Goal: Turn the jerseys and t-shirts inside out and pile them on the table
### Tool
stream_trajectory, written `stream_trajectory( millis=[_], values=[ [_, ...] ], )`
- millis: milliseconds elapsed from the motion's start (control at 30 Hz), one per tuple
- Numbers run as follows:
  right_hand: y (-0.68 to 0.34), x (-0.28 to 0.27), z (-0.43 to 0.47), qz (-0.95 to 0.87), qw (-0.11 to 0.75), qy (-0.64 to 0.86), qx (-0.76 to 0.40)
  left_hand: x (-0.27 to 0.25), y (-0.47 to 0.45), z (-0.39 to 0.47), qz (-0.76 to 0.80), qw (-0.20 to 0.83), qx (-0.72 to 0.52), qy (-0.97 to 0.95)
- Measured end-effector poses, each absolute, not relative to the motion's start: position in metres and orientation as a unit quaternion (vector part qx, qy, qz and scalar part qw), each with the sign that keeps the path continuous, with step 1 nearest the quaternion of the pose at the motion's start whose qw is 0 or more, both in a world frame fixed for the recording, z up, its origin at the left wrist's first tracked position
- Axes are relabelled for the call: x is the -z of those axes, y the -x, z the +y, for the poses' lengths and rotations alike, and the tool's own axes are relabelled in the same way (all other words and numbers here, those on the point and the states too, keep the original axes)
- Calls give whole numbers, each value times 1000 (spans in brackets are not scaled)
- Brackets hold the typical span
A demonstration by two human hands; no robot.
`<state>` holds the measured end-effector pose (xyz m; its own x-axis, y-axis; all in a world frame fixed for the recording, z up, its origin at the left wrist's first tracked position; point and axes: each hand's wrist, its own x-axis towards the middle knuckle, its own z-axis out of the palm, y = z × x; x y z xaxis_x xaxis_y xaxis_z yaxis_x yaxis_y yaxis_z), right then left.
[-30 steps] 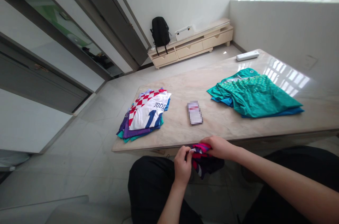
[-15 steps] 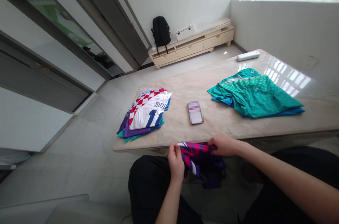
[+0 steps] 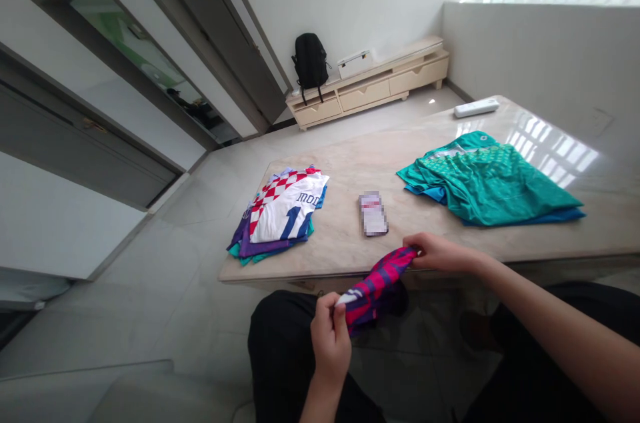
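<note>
Stretched between my two hands is a purple and pink patterned jersey (image 3: 379,284), its lower part hanging in shadow above my lap. My left hand (image 3: 331,333) is closed on its near left end, where a white patch shows. My right hand (image 3: 435,253) pinches the opposite end, higher up and close to the table's front edge. On the table to the left lies a stack of folded jerseys (image 3: 280,216), with a red-and-white checked one on top. Teal jerseys (image 3: 495,176) lie spread over blue cloth at the right.
The marble table (image 3: 340,229) carries a blurred phone (image 3: 373,214) in the middle and a white elongated object (image 3: 476,107) at its far corner. Beyond it, a low cabinet (image 3: 370,93) holds a black backpack (image 3: 310,61) and a white box (image 3: 355,64).
My right hand has moved up and slightly right, over the table edge, while my left hand has dropped a little. The jersey is now pulled out along a slant between them.
</note>
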<state>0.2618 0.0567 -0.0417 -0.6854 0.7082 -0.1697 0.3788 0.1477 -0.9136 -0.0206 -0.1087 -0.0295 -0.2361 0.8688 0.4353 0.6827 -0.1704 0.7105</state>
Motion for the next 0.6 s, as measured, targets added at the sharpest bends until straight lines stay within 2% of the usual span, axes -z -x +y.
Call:
stream_trajectory(
  millis=[100,200,267,333,500,600],
  values=[
    [-263,33,54,-631,237,292,-678,15,6,-128,599,182,-423,-655],
    [-261,32,46,-491,324,280,-759,4,-24,-141,528,360,-334,-693],
    [-258,34,39,-429,350,288,-781,4,-46,-143,473,467,-262,-700],
    [-255,35,32,-399,345,288,-799,12,-61,-141,462,520,-243,-676],
    [-246,37,18,-391,264,243,-848,49,-61,-118,574,487,-450,-480],
    [-239,42,13,-424,223,212,-852,54,-58,-104,522,573,-495,-393]
  ],
)
